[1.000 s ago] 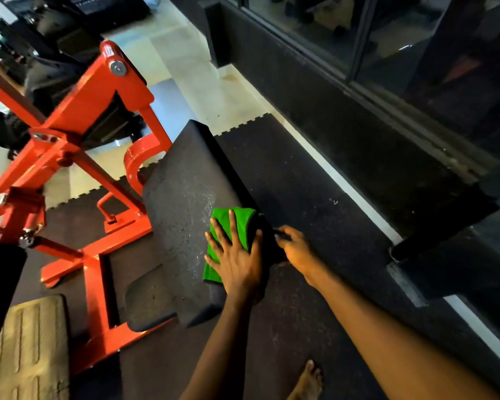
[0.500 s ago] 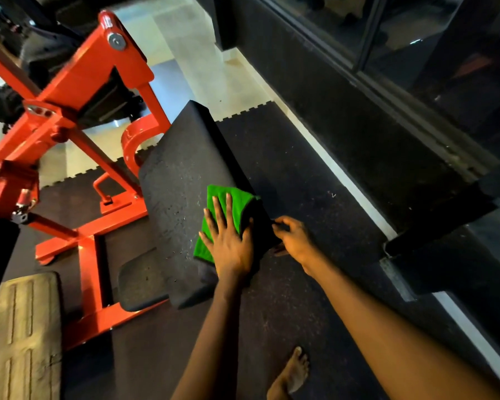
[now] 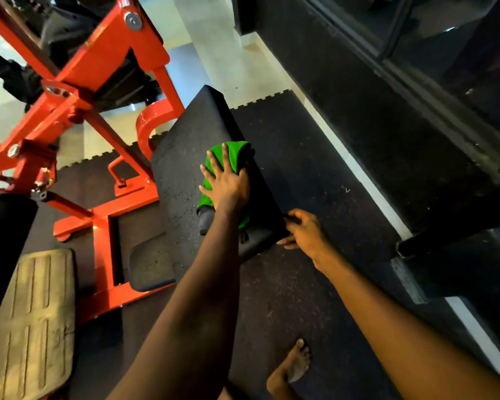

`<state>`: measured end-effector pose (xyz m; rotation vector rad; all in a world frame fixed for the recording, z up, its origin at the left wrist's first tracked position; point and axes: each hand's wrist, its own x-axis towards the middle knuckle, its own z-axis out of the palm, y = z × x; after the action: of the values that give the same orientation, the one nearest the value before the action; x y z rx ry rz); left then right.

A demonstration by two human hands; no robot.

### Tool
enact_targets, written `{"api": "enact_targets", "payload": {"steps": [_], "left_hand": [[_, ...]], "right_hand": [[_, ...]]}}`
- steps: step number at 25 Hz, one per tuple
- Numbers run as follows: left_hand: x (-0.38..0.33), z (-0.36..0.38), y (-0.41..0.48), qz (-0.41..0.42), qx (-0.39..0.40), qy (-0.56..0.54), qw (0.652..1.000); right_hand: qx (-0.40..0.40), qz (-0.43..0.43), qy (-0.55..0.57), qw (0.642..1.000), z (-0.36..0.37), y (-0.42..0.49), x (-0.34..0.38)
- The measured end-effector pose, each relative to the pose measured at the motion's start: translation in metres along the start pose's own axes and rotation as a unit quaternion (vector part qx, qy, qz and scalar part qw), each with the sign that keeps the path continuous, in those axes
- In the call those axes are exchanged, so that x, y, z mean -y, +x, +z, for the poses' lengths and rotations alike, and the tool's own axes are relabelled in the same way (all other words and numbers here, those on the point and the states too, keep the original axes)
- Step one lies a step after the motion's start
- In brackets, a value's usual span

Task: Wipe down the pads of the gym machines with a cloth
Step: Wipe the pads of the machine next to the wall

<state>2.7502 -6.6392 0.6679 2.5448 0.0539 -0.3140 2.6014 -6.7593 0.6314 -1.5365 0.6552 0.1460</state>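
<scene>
A long black pad (image 3: 185, 157) slopes up from the red machine frame (image 3: 98, 67). A green cloth (image 3: 234, 157) lies on the pad's right half, draped over its right edge. My left hand (image 3: 227, 186) presses flat on the cloth with the fingers spread and straight. My right hand (image 3: 306, 232) grips the pad's lower right edge, fingers curled round it.
A small black seat pad (image 3: 149, 264) sits low on the frame, with a tan ribbed footplate (image 3: 32, 319) and a black roller pad (image 3: 3, 241) at the left. My bare foot (image 3: 289, 368) stands on the dark rubber floor. A dark wall (image 3: 387, 116) with windows runs along the right.
My left hand has slid the green cloth farther up the pad, away from me. My right hand has stayed on the pad's lower right edge.
</scene>
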Motion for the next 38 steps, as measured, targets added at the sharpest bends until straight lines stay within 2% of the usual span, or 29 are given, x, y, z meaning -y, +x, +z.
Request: {"api": "enact_targets", "payload": {"steps": [3,6,10,15,18,22,27,34,38], "left_hand": [[0.015,0.012,-0.043,0.061,-0.029,0.006,0.998],[0.041,0.023,-0.091,0.101,-0.025,-0.01,0.995],[0.04,0.022,-0.085,0.069,-0.02,-0.014,0.997],[0.01,0.009,-0.006,0.008,-0.005,-0.005,1.0],[-0.002,-0.003,0.021,-0.009,0.011,-0.008,1.0],[0.027,0.008,-0.039,0.075,-0.024,-0.01,0.997],[0.059,0.022,-0.095,0.051,-0.013,-0.032,0.998],[0.036,0.008,-0.015,0.023,0.007,-0.008,1.0],[0.018,-0.015,0.037,0.03,0.02,-0.033,0.999]], "right_hand": [[-0.006,-0.003,-0.006,1.0,0.0,-0.002,0.0],[-0.022,-0.019,-0.024,0.999,-0.001,-0.001,0.004],[-0.021,-0.021,-0.054,0.998,-0.003,0.005,0.005],[-0.018,0.009,-0.061,0.998,0.0,0.011,0.005],[-0.033,-0.012,-0.13,0.991,0.005,0.021,0.008],[-0.057,-0.039,-0.103,0.992,0.02,0.041,0.018],[-0.085,-0.034,-0.091,0.992,0.048,0.058,0.039],[-0.179,-0.075,-0.125,0.973,0.063,0.05,0.036],[-0.165,-0.029,-0.163,0.972,0.058,0.049,0.049]]}}
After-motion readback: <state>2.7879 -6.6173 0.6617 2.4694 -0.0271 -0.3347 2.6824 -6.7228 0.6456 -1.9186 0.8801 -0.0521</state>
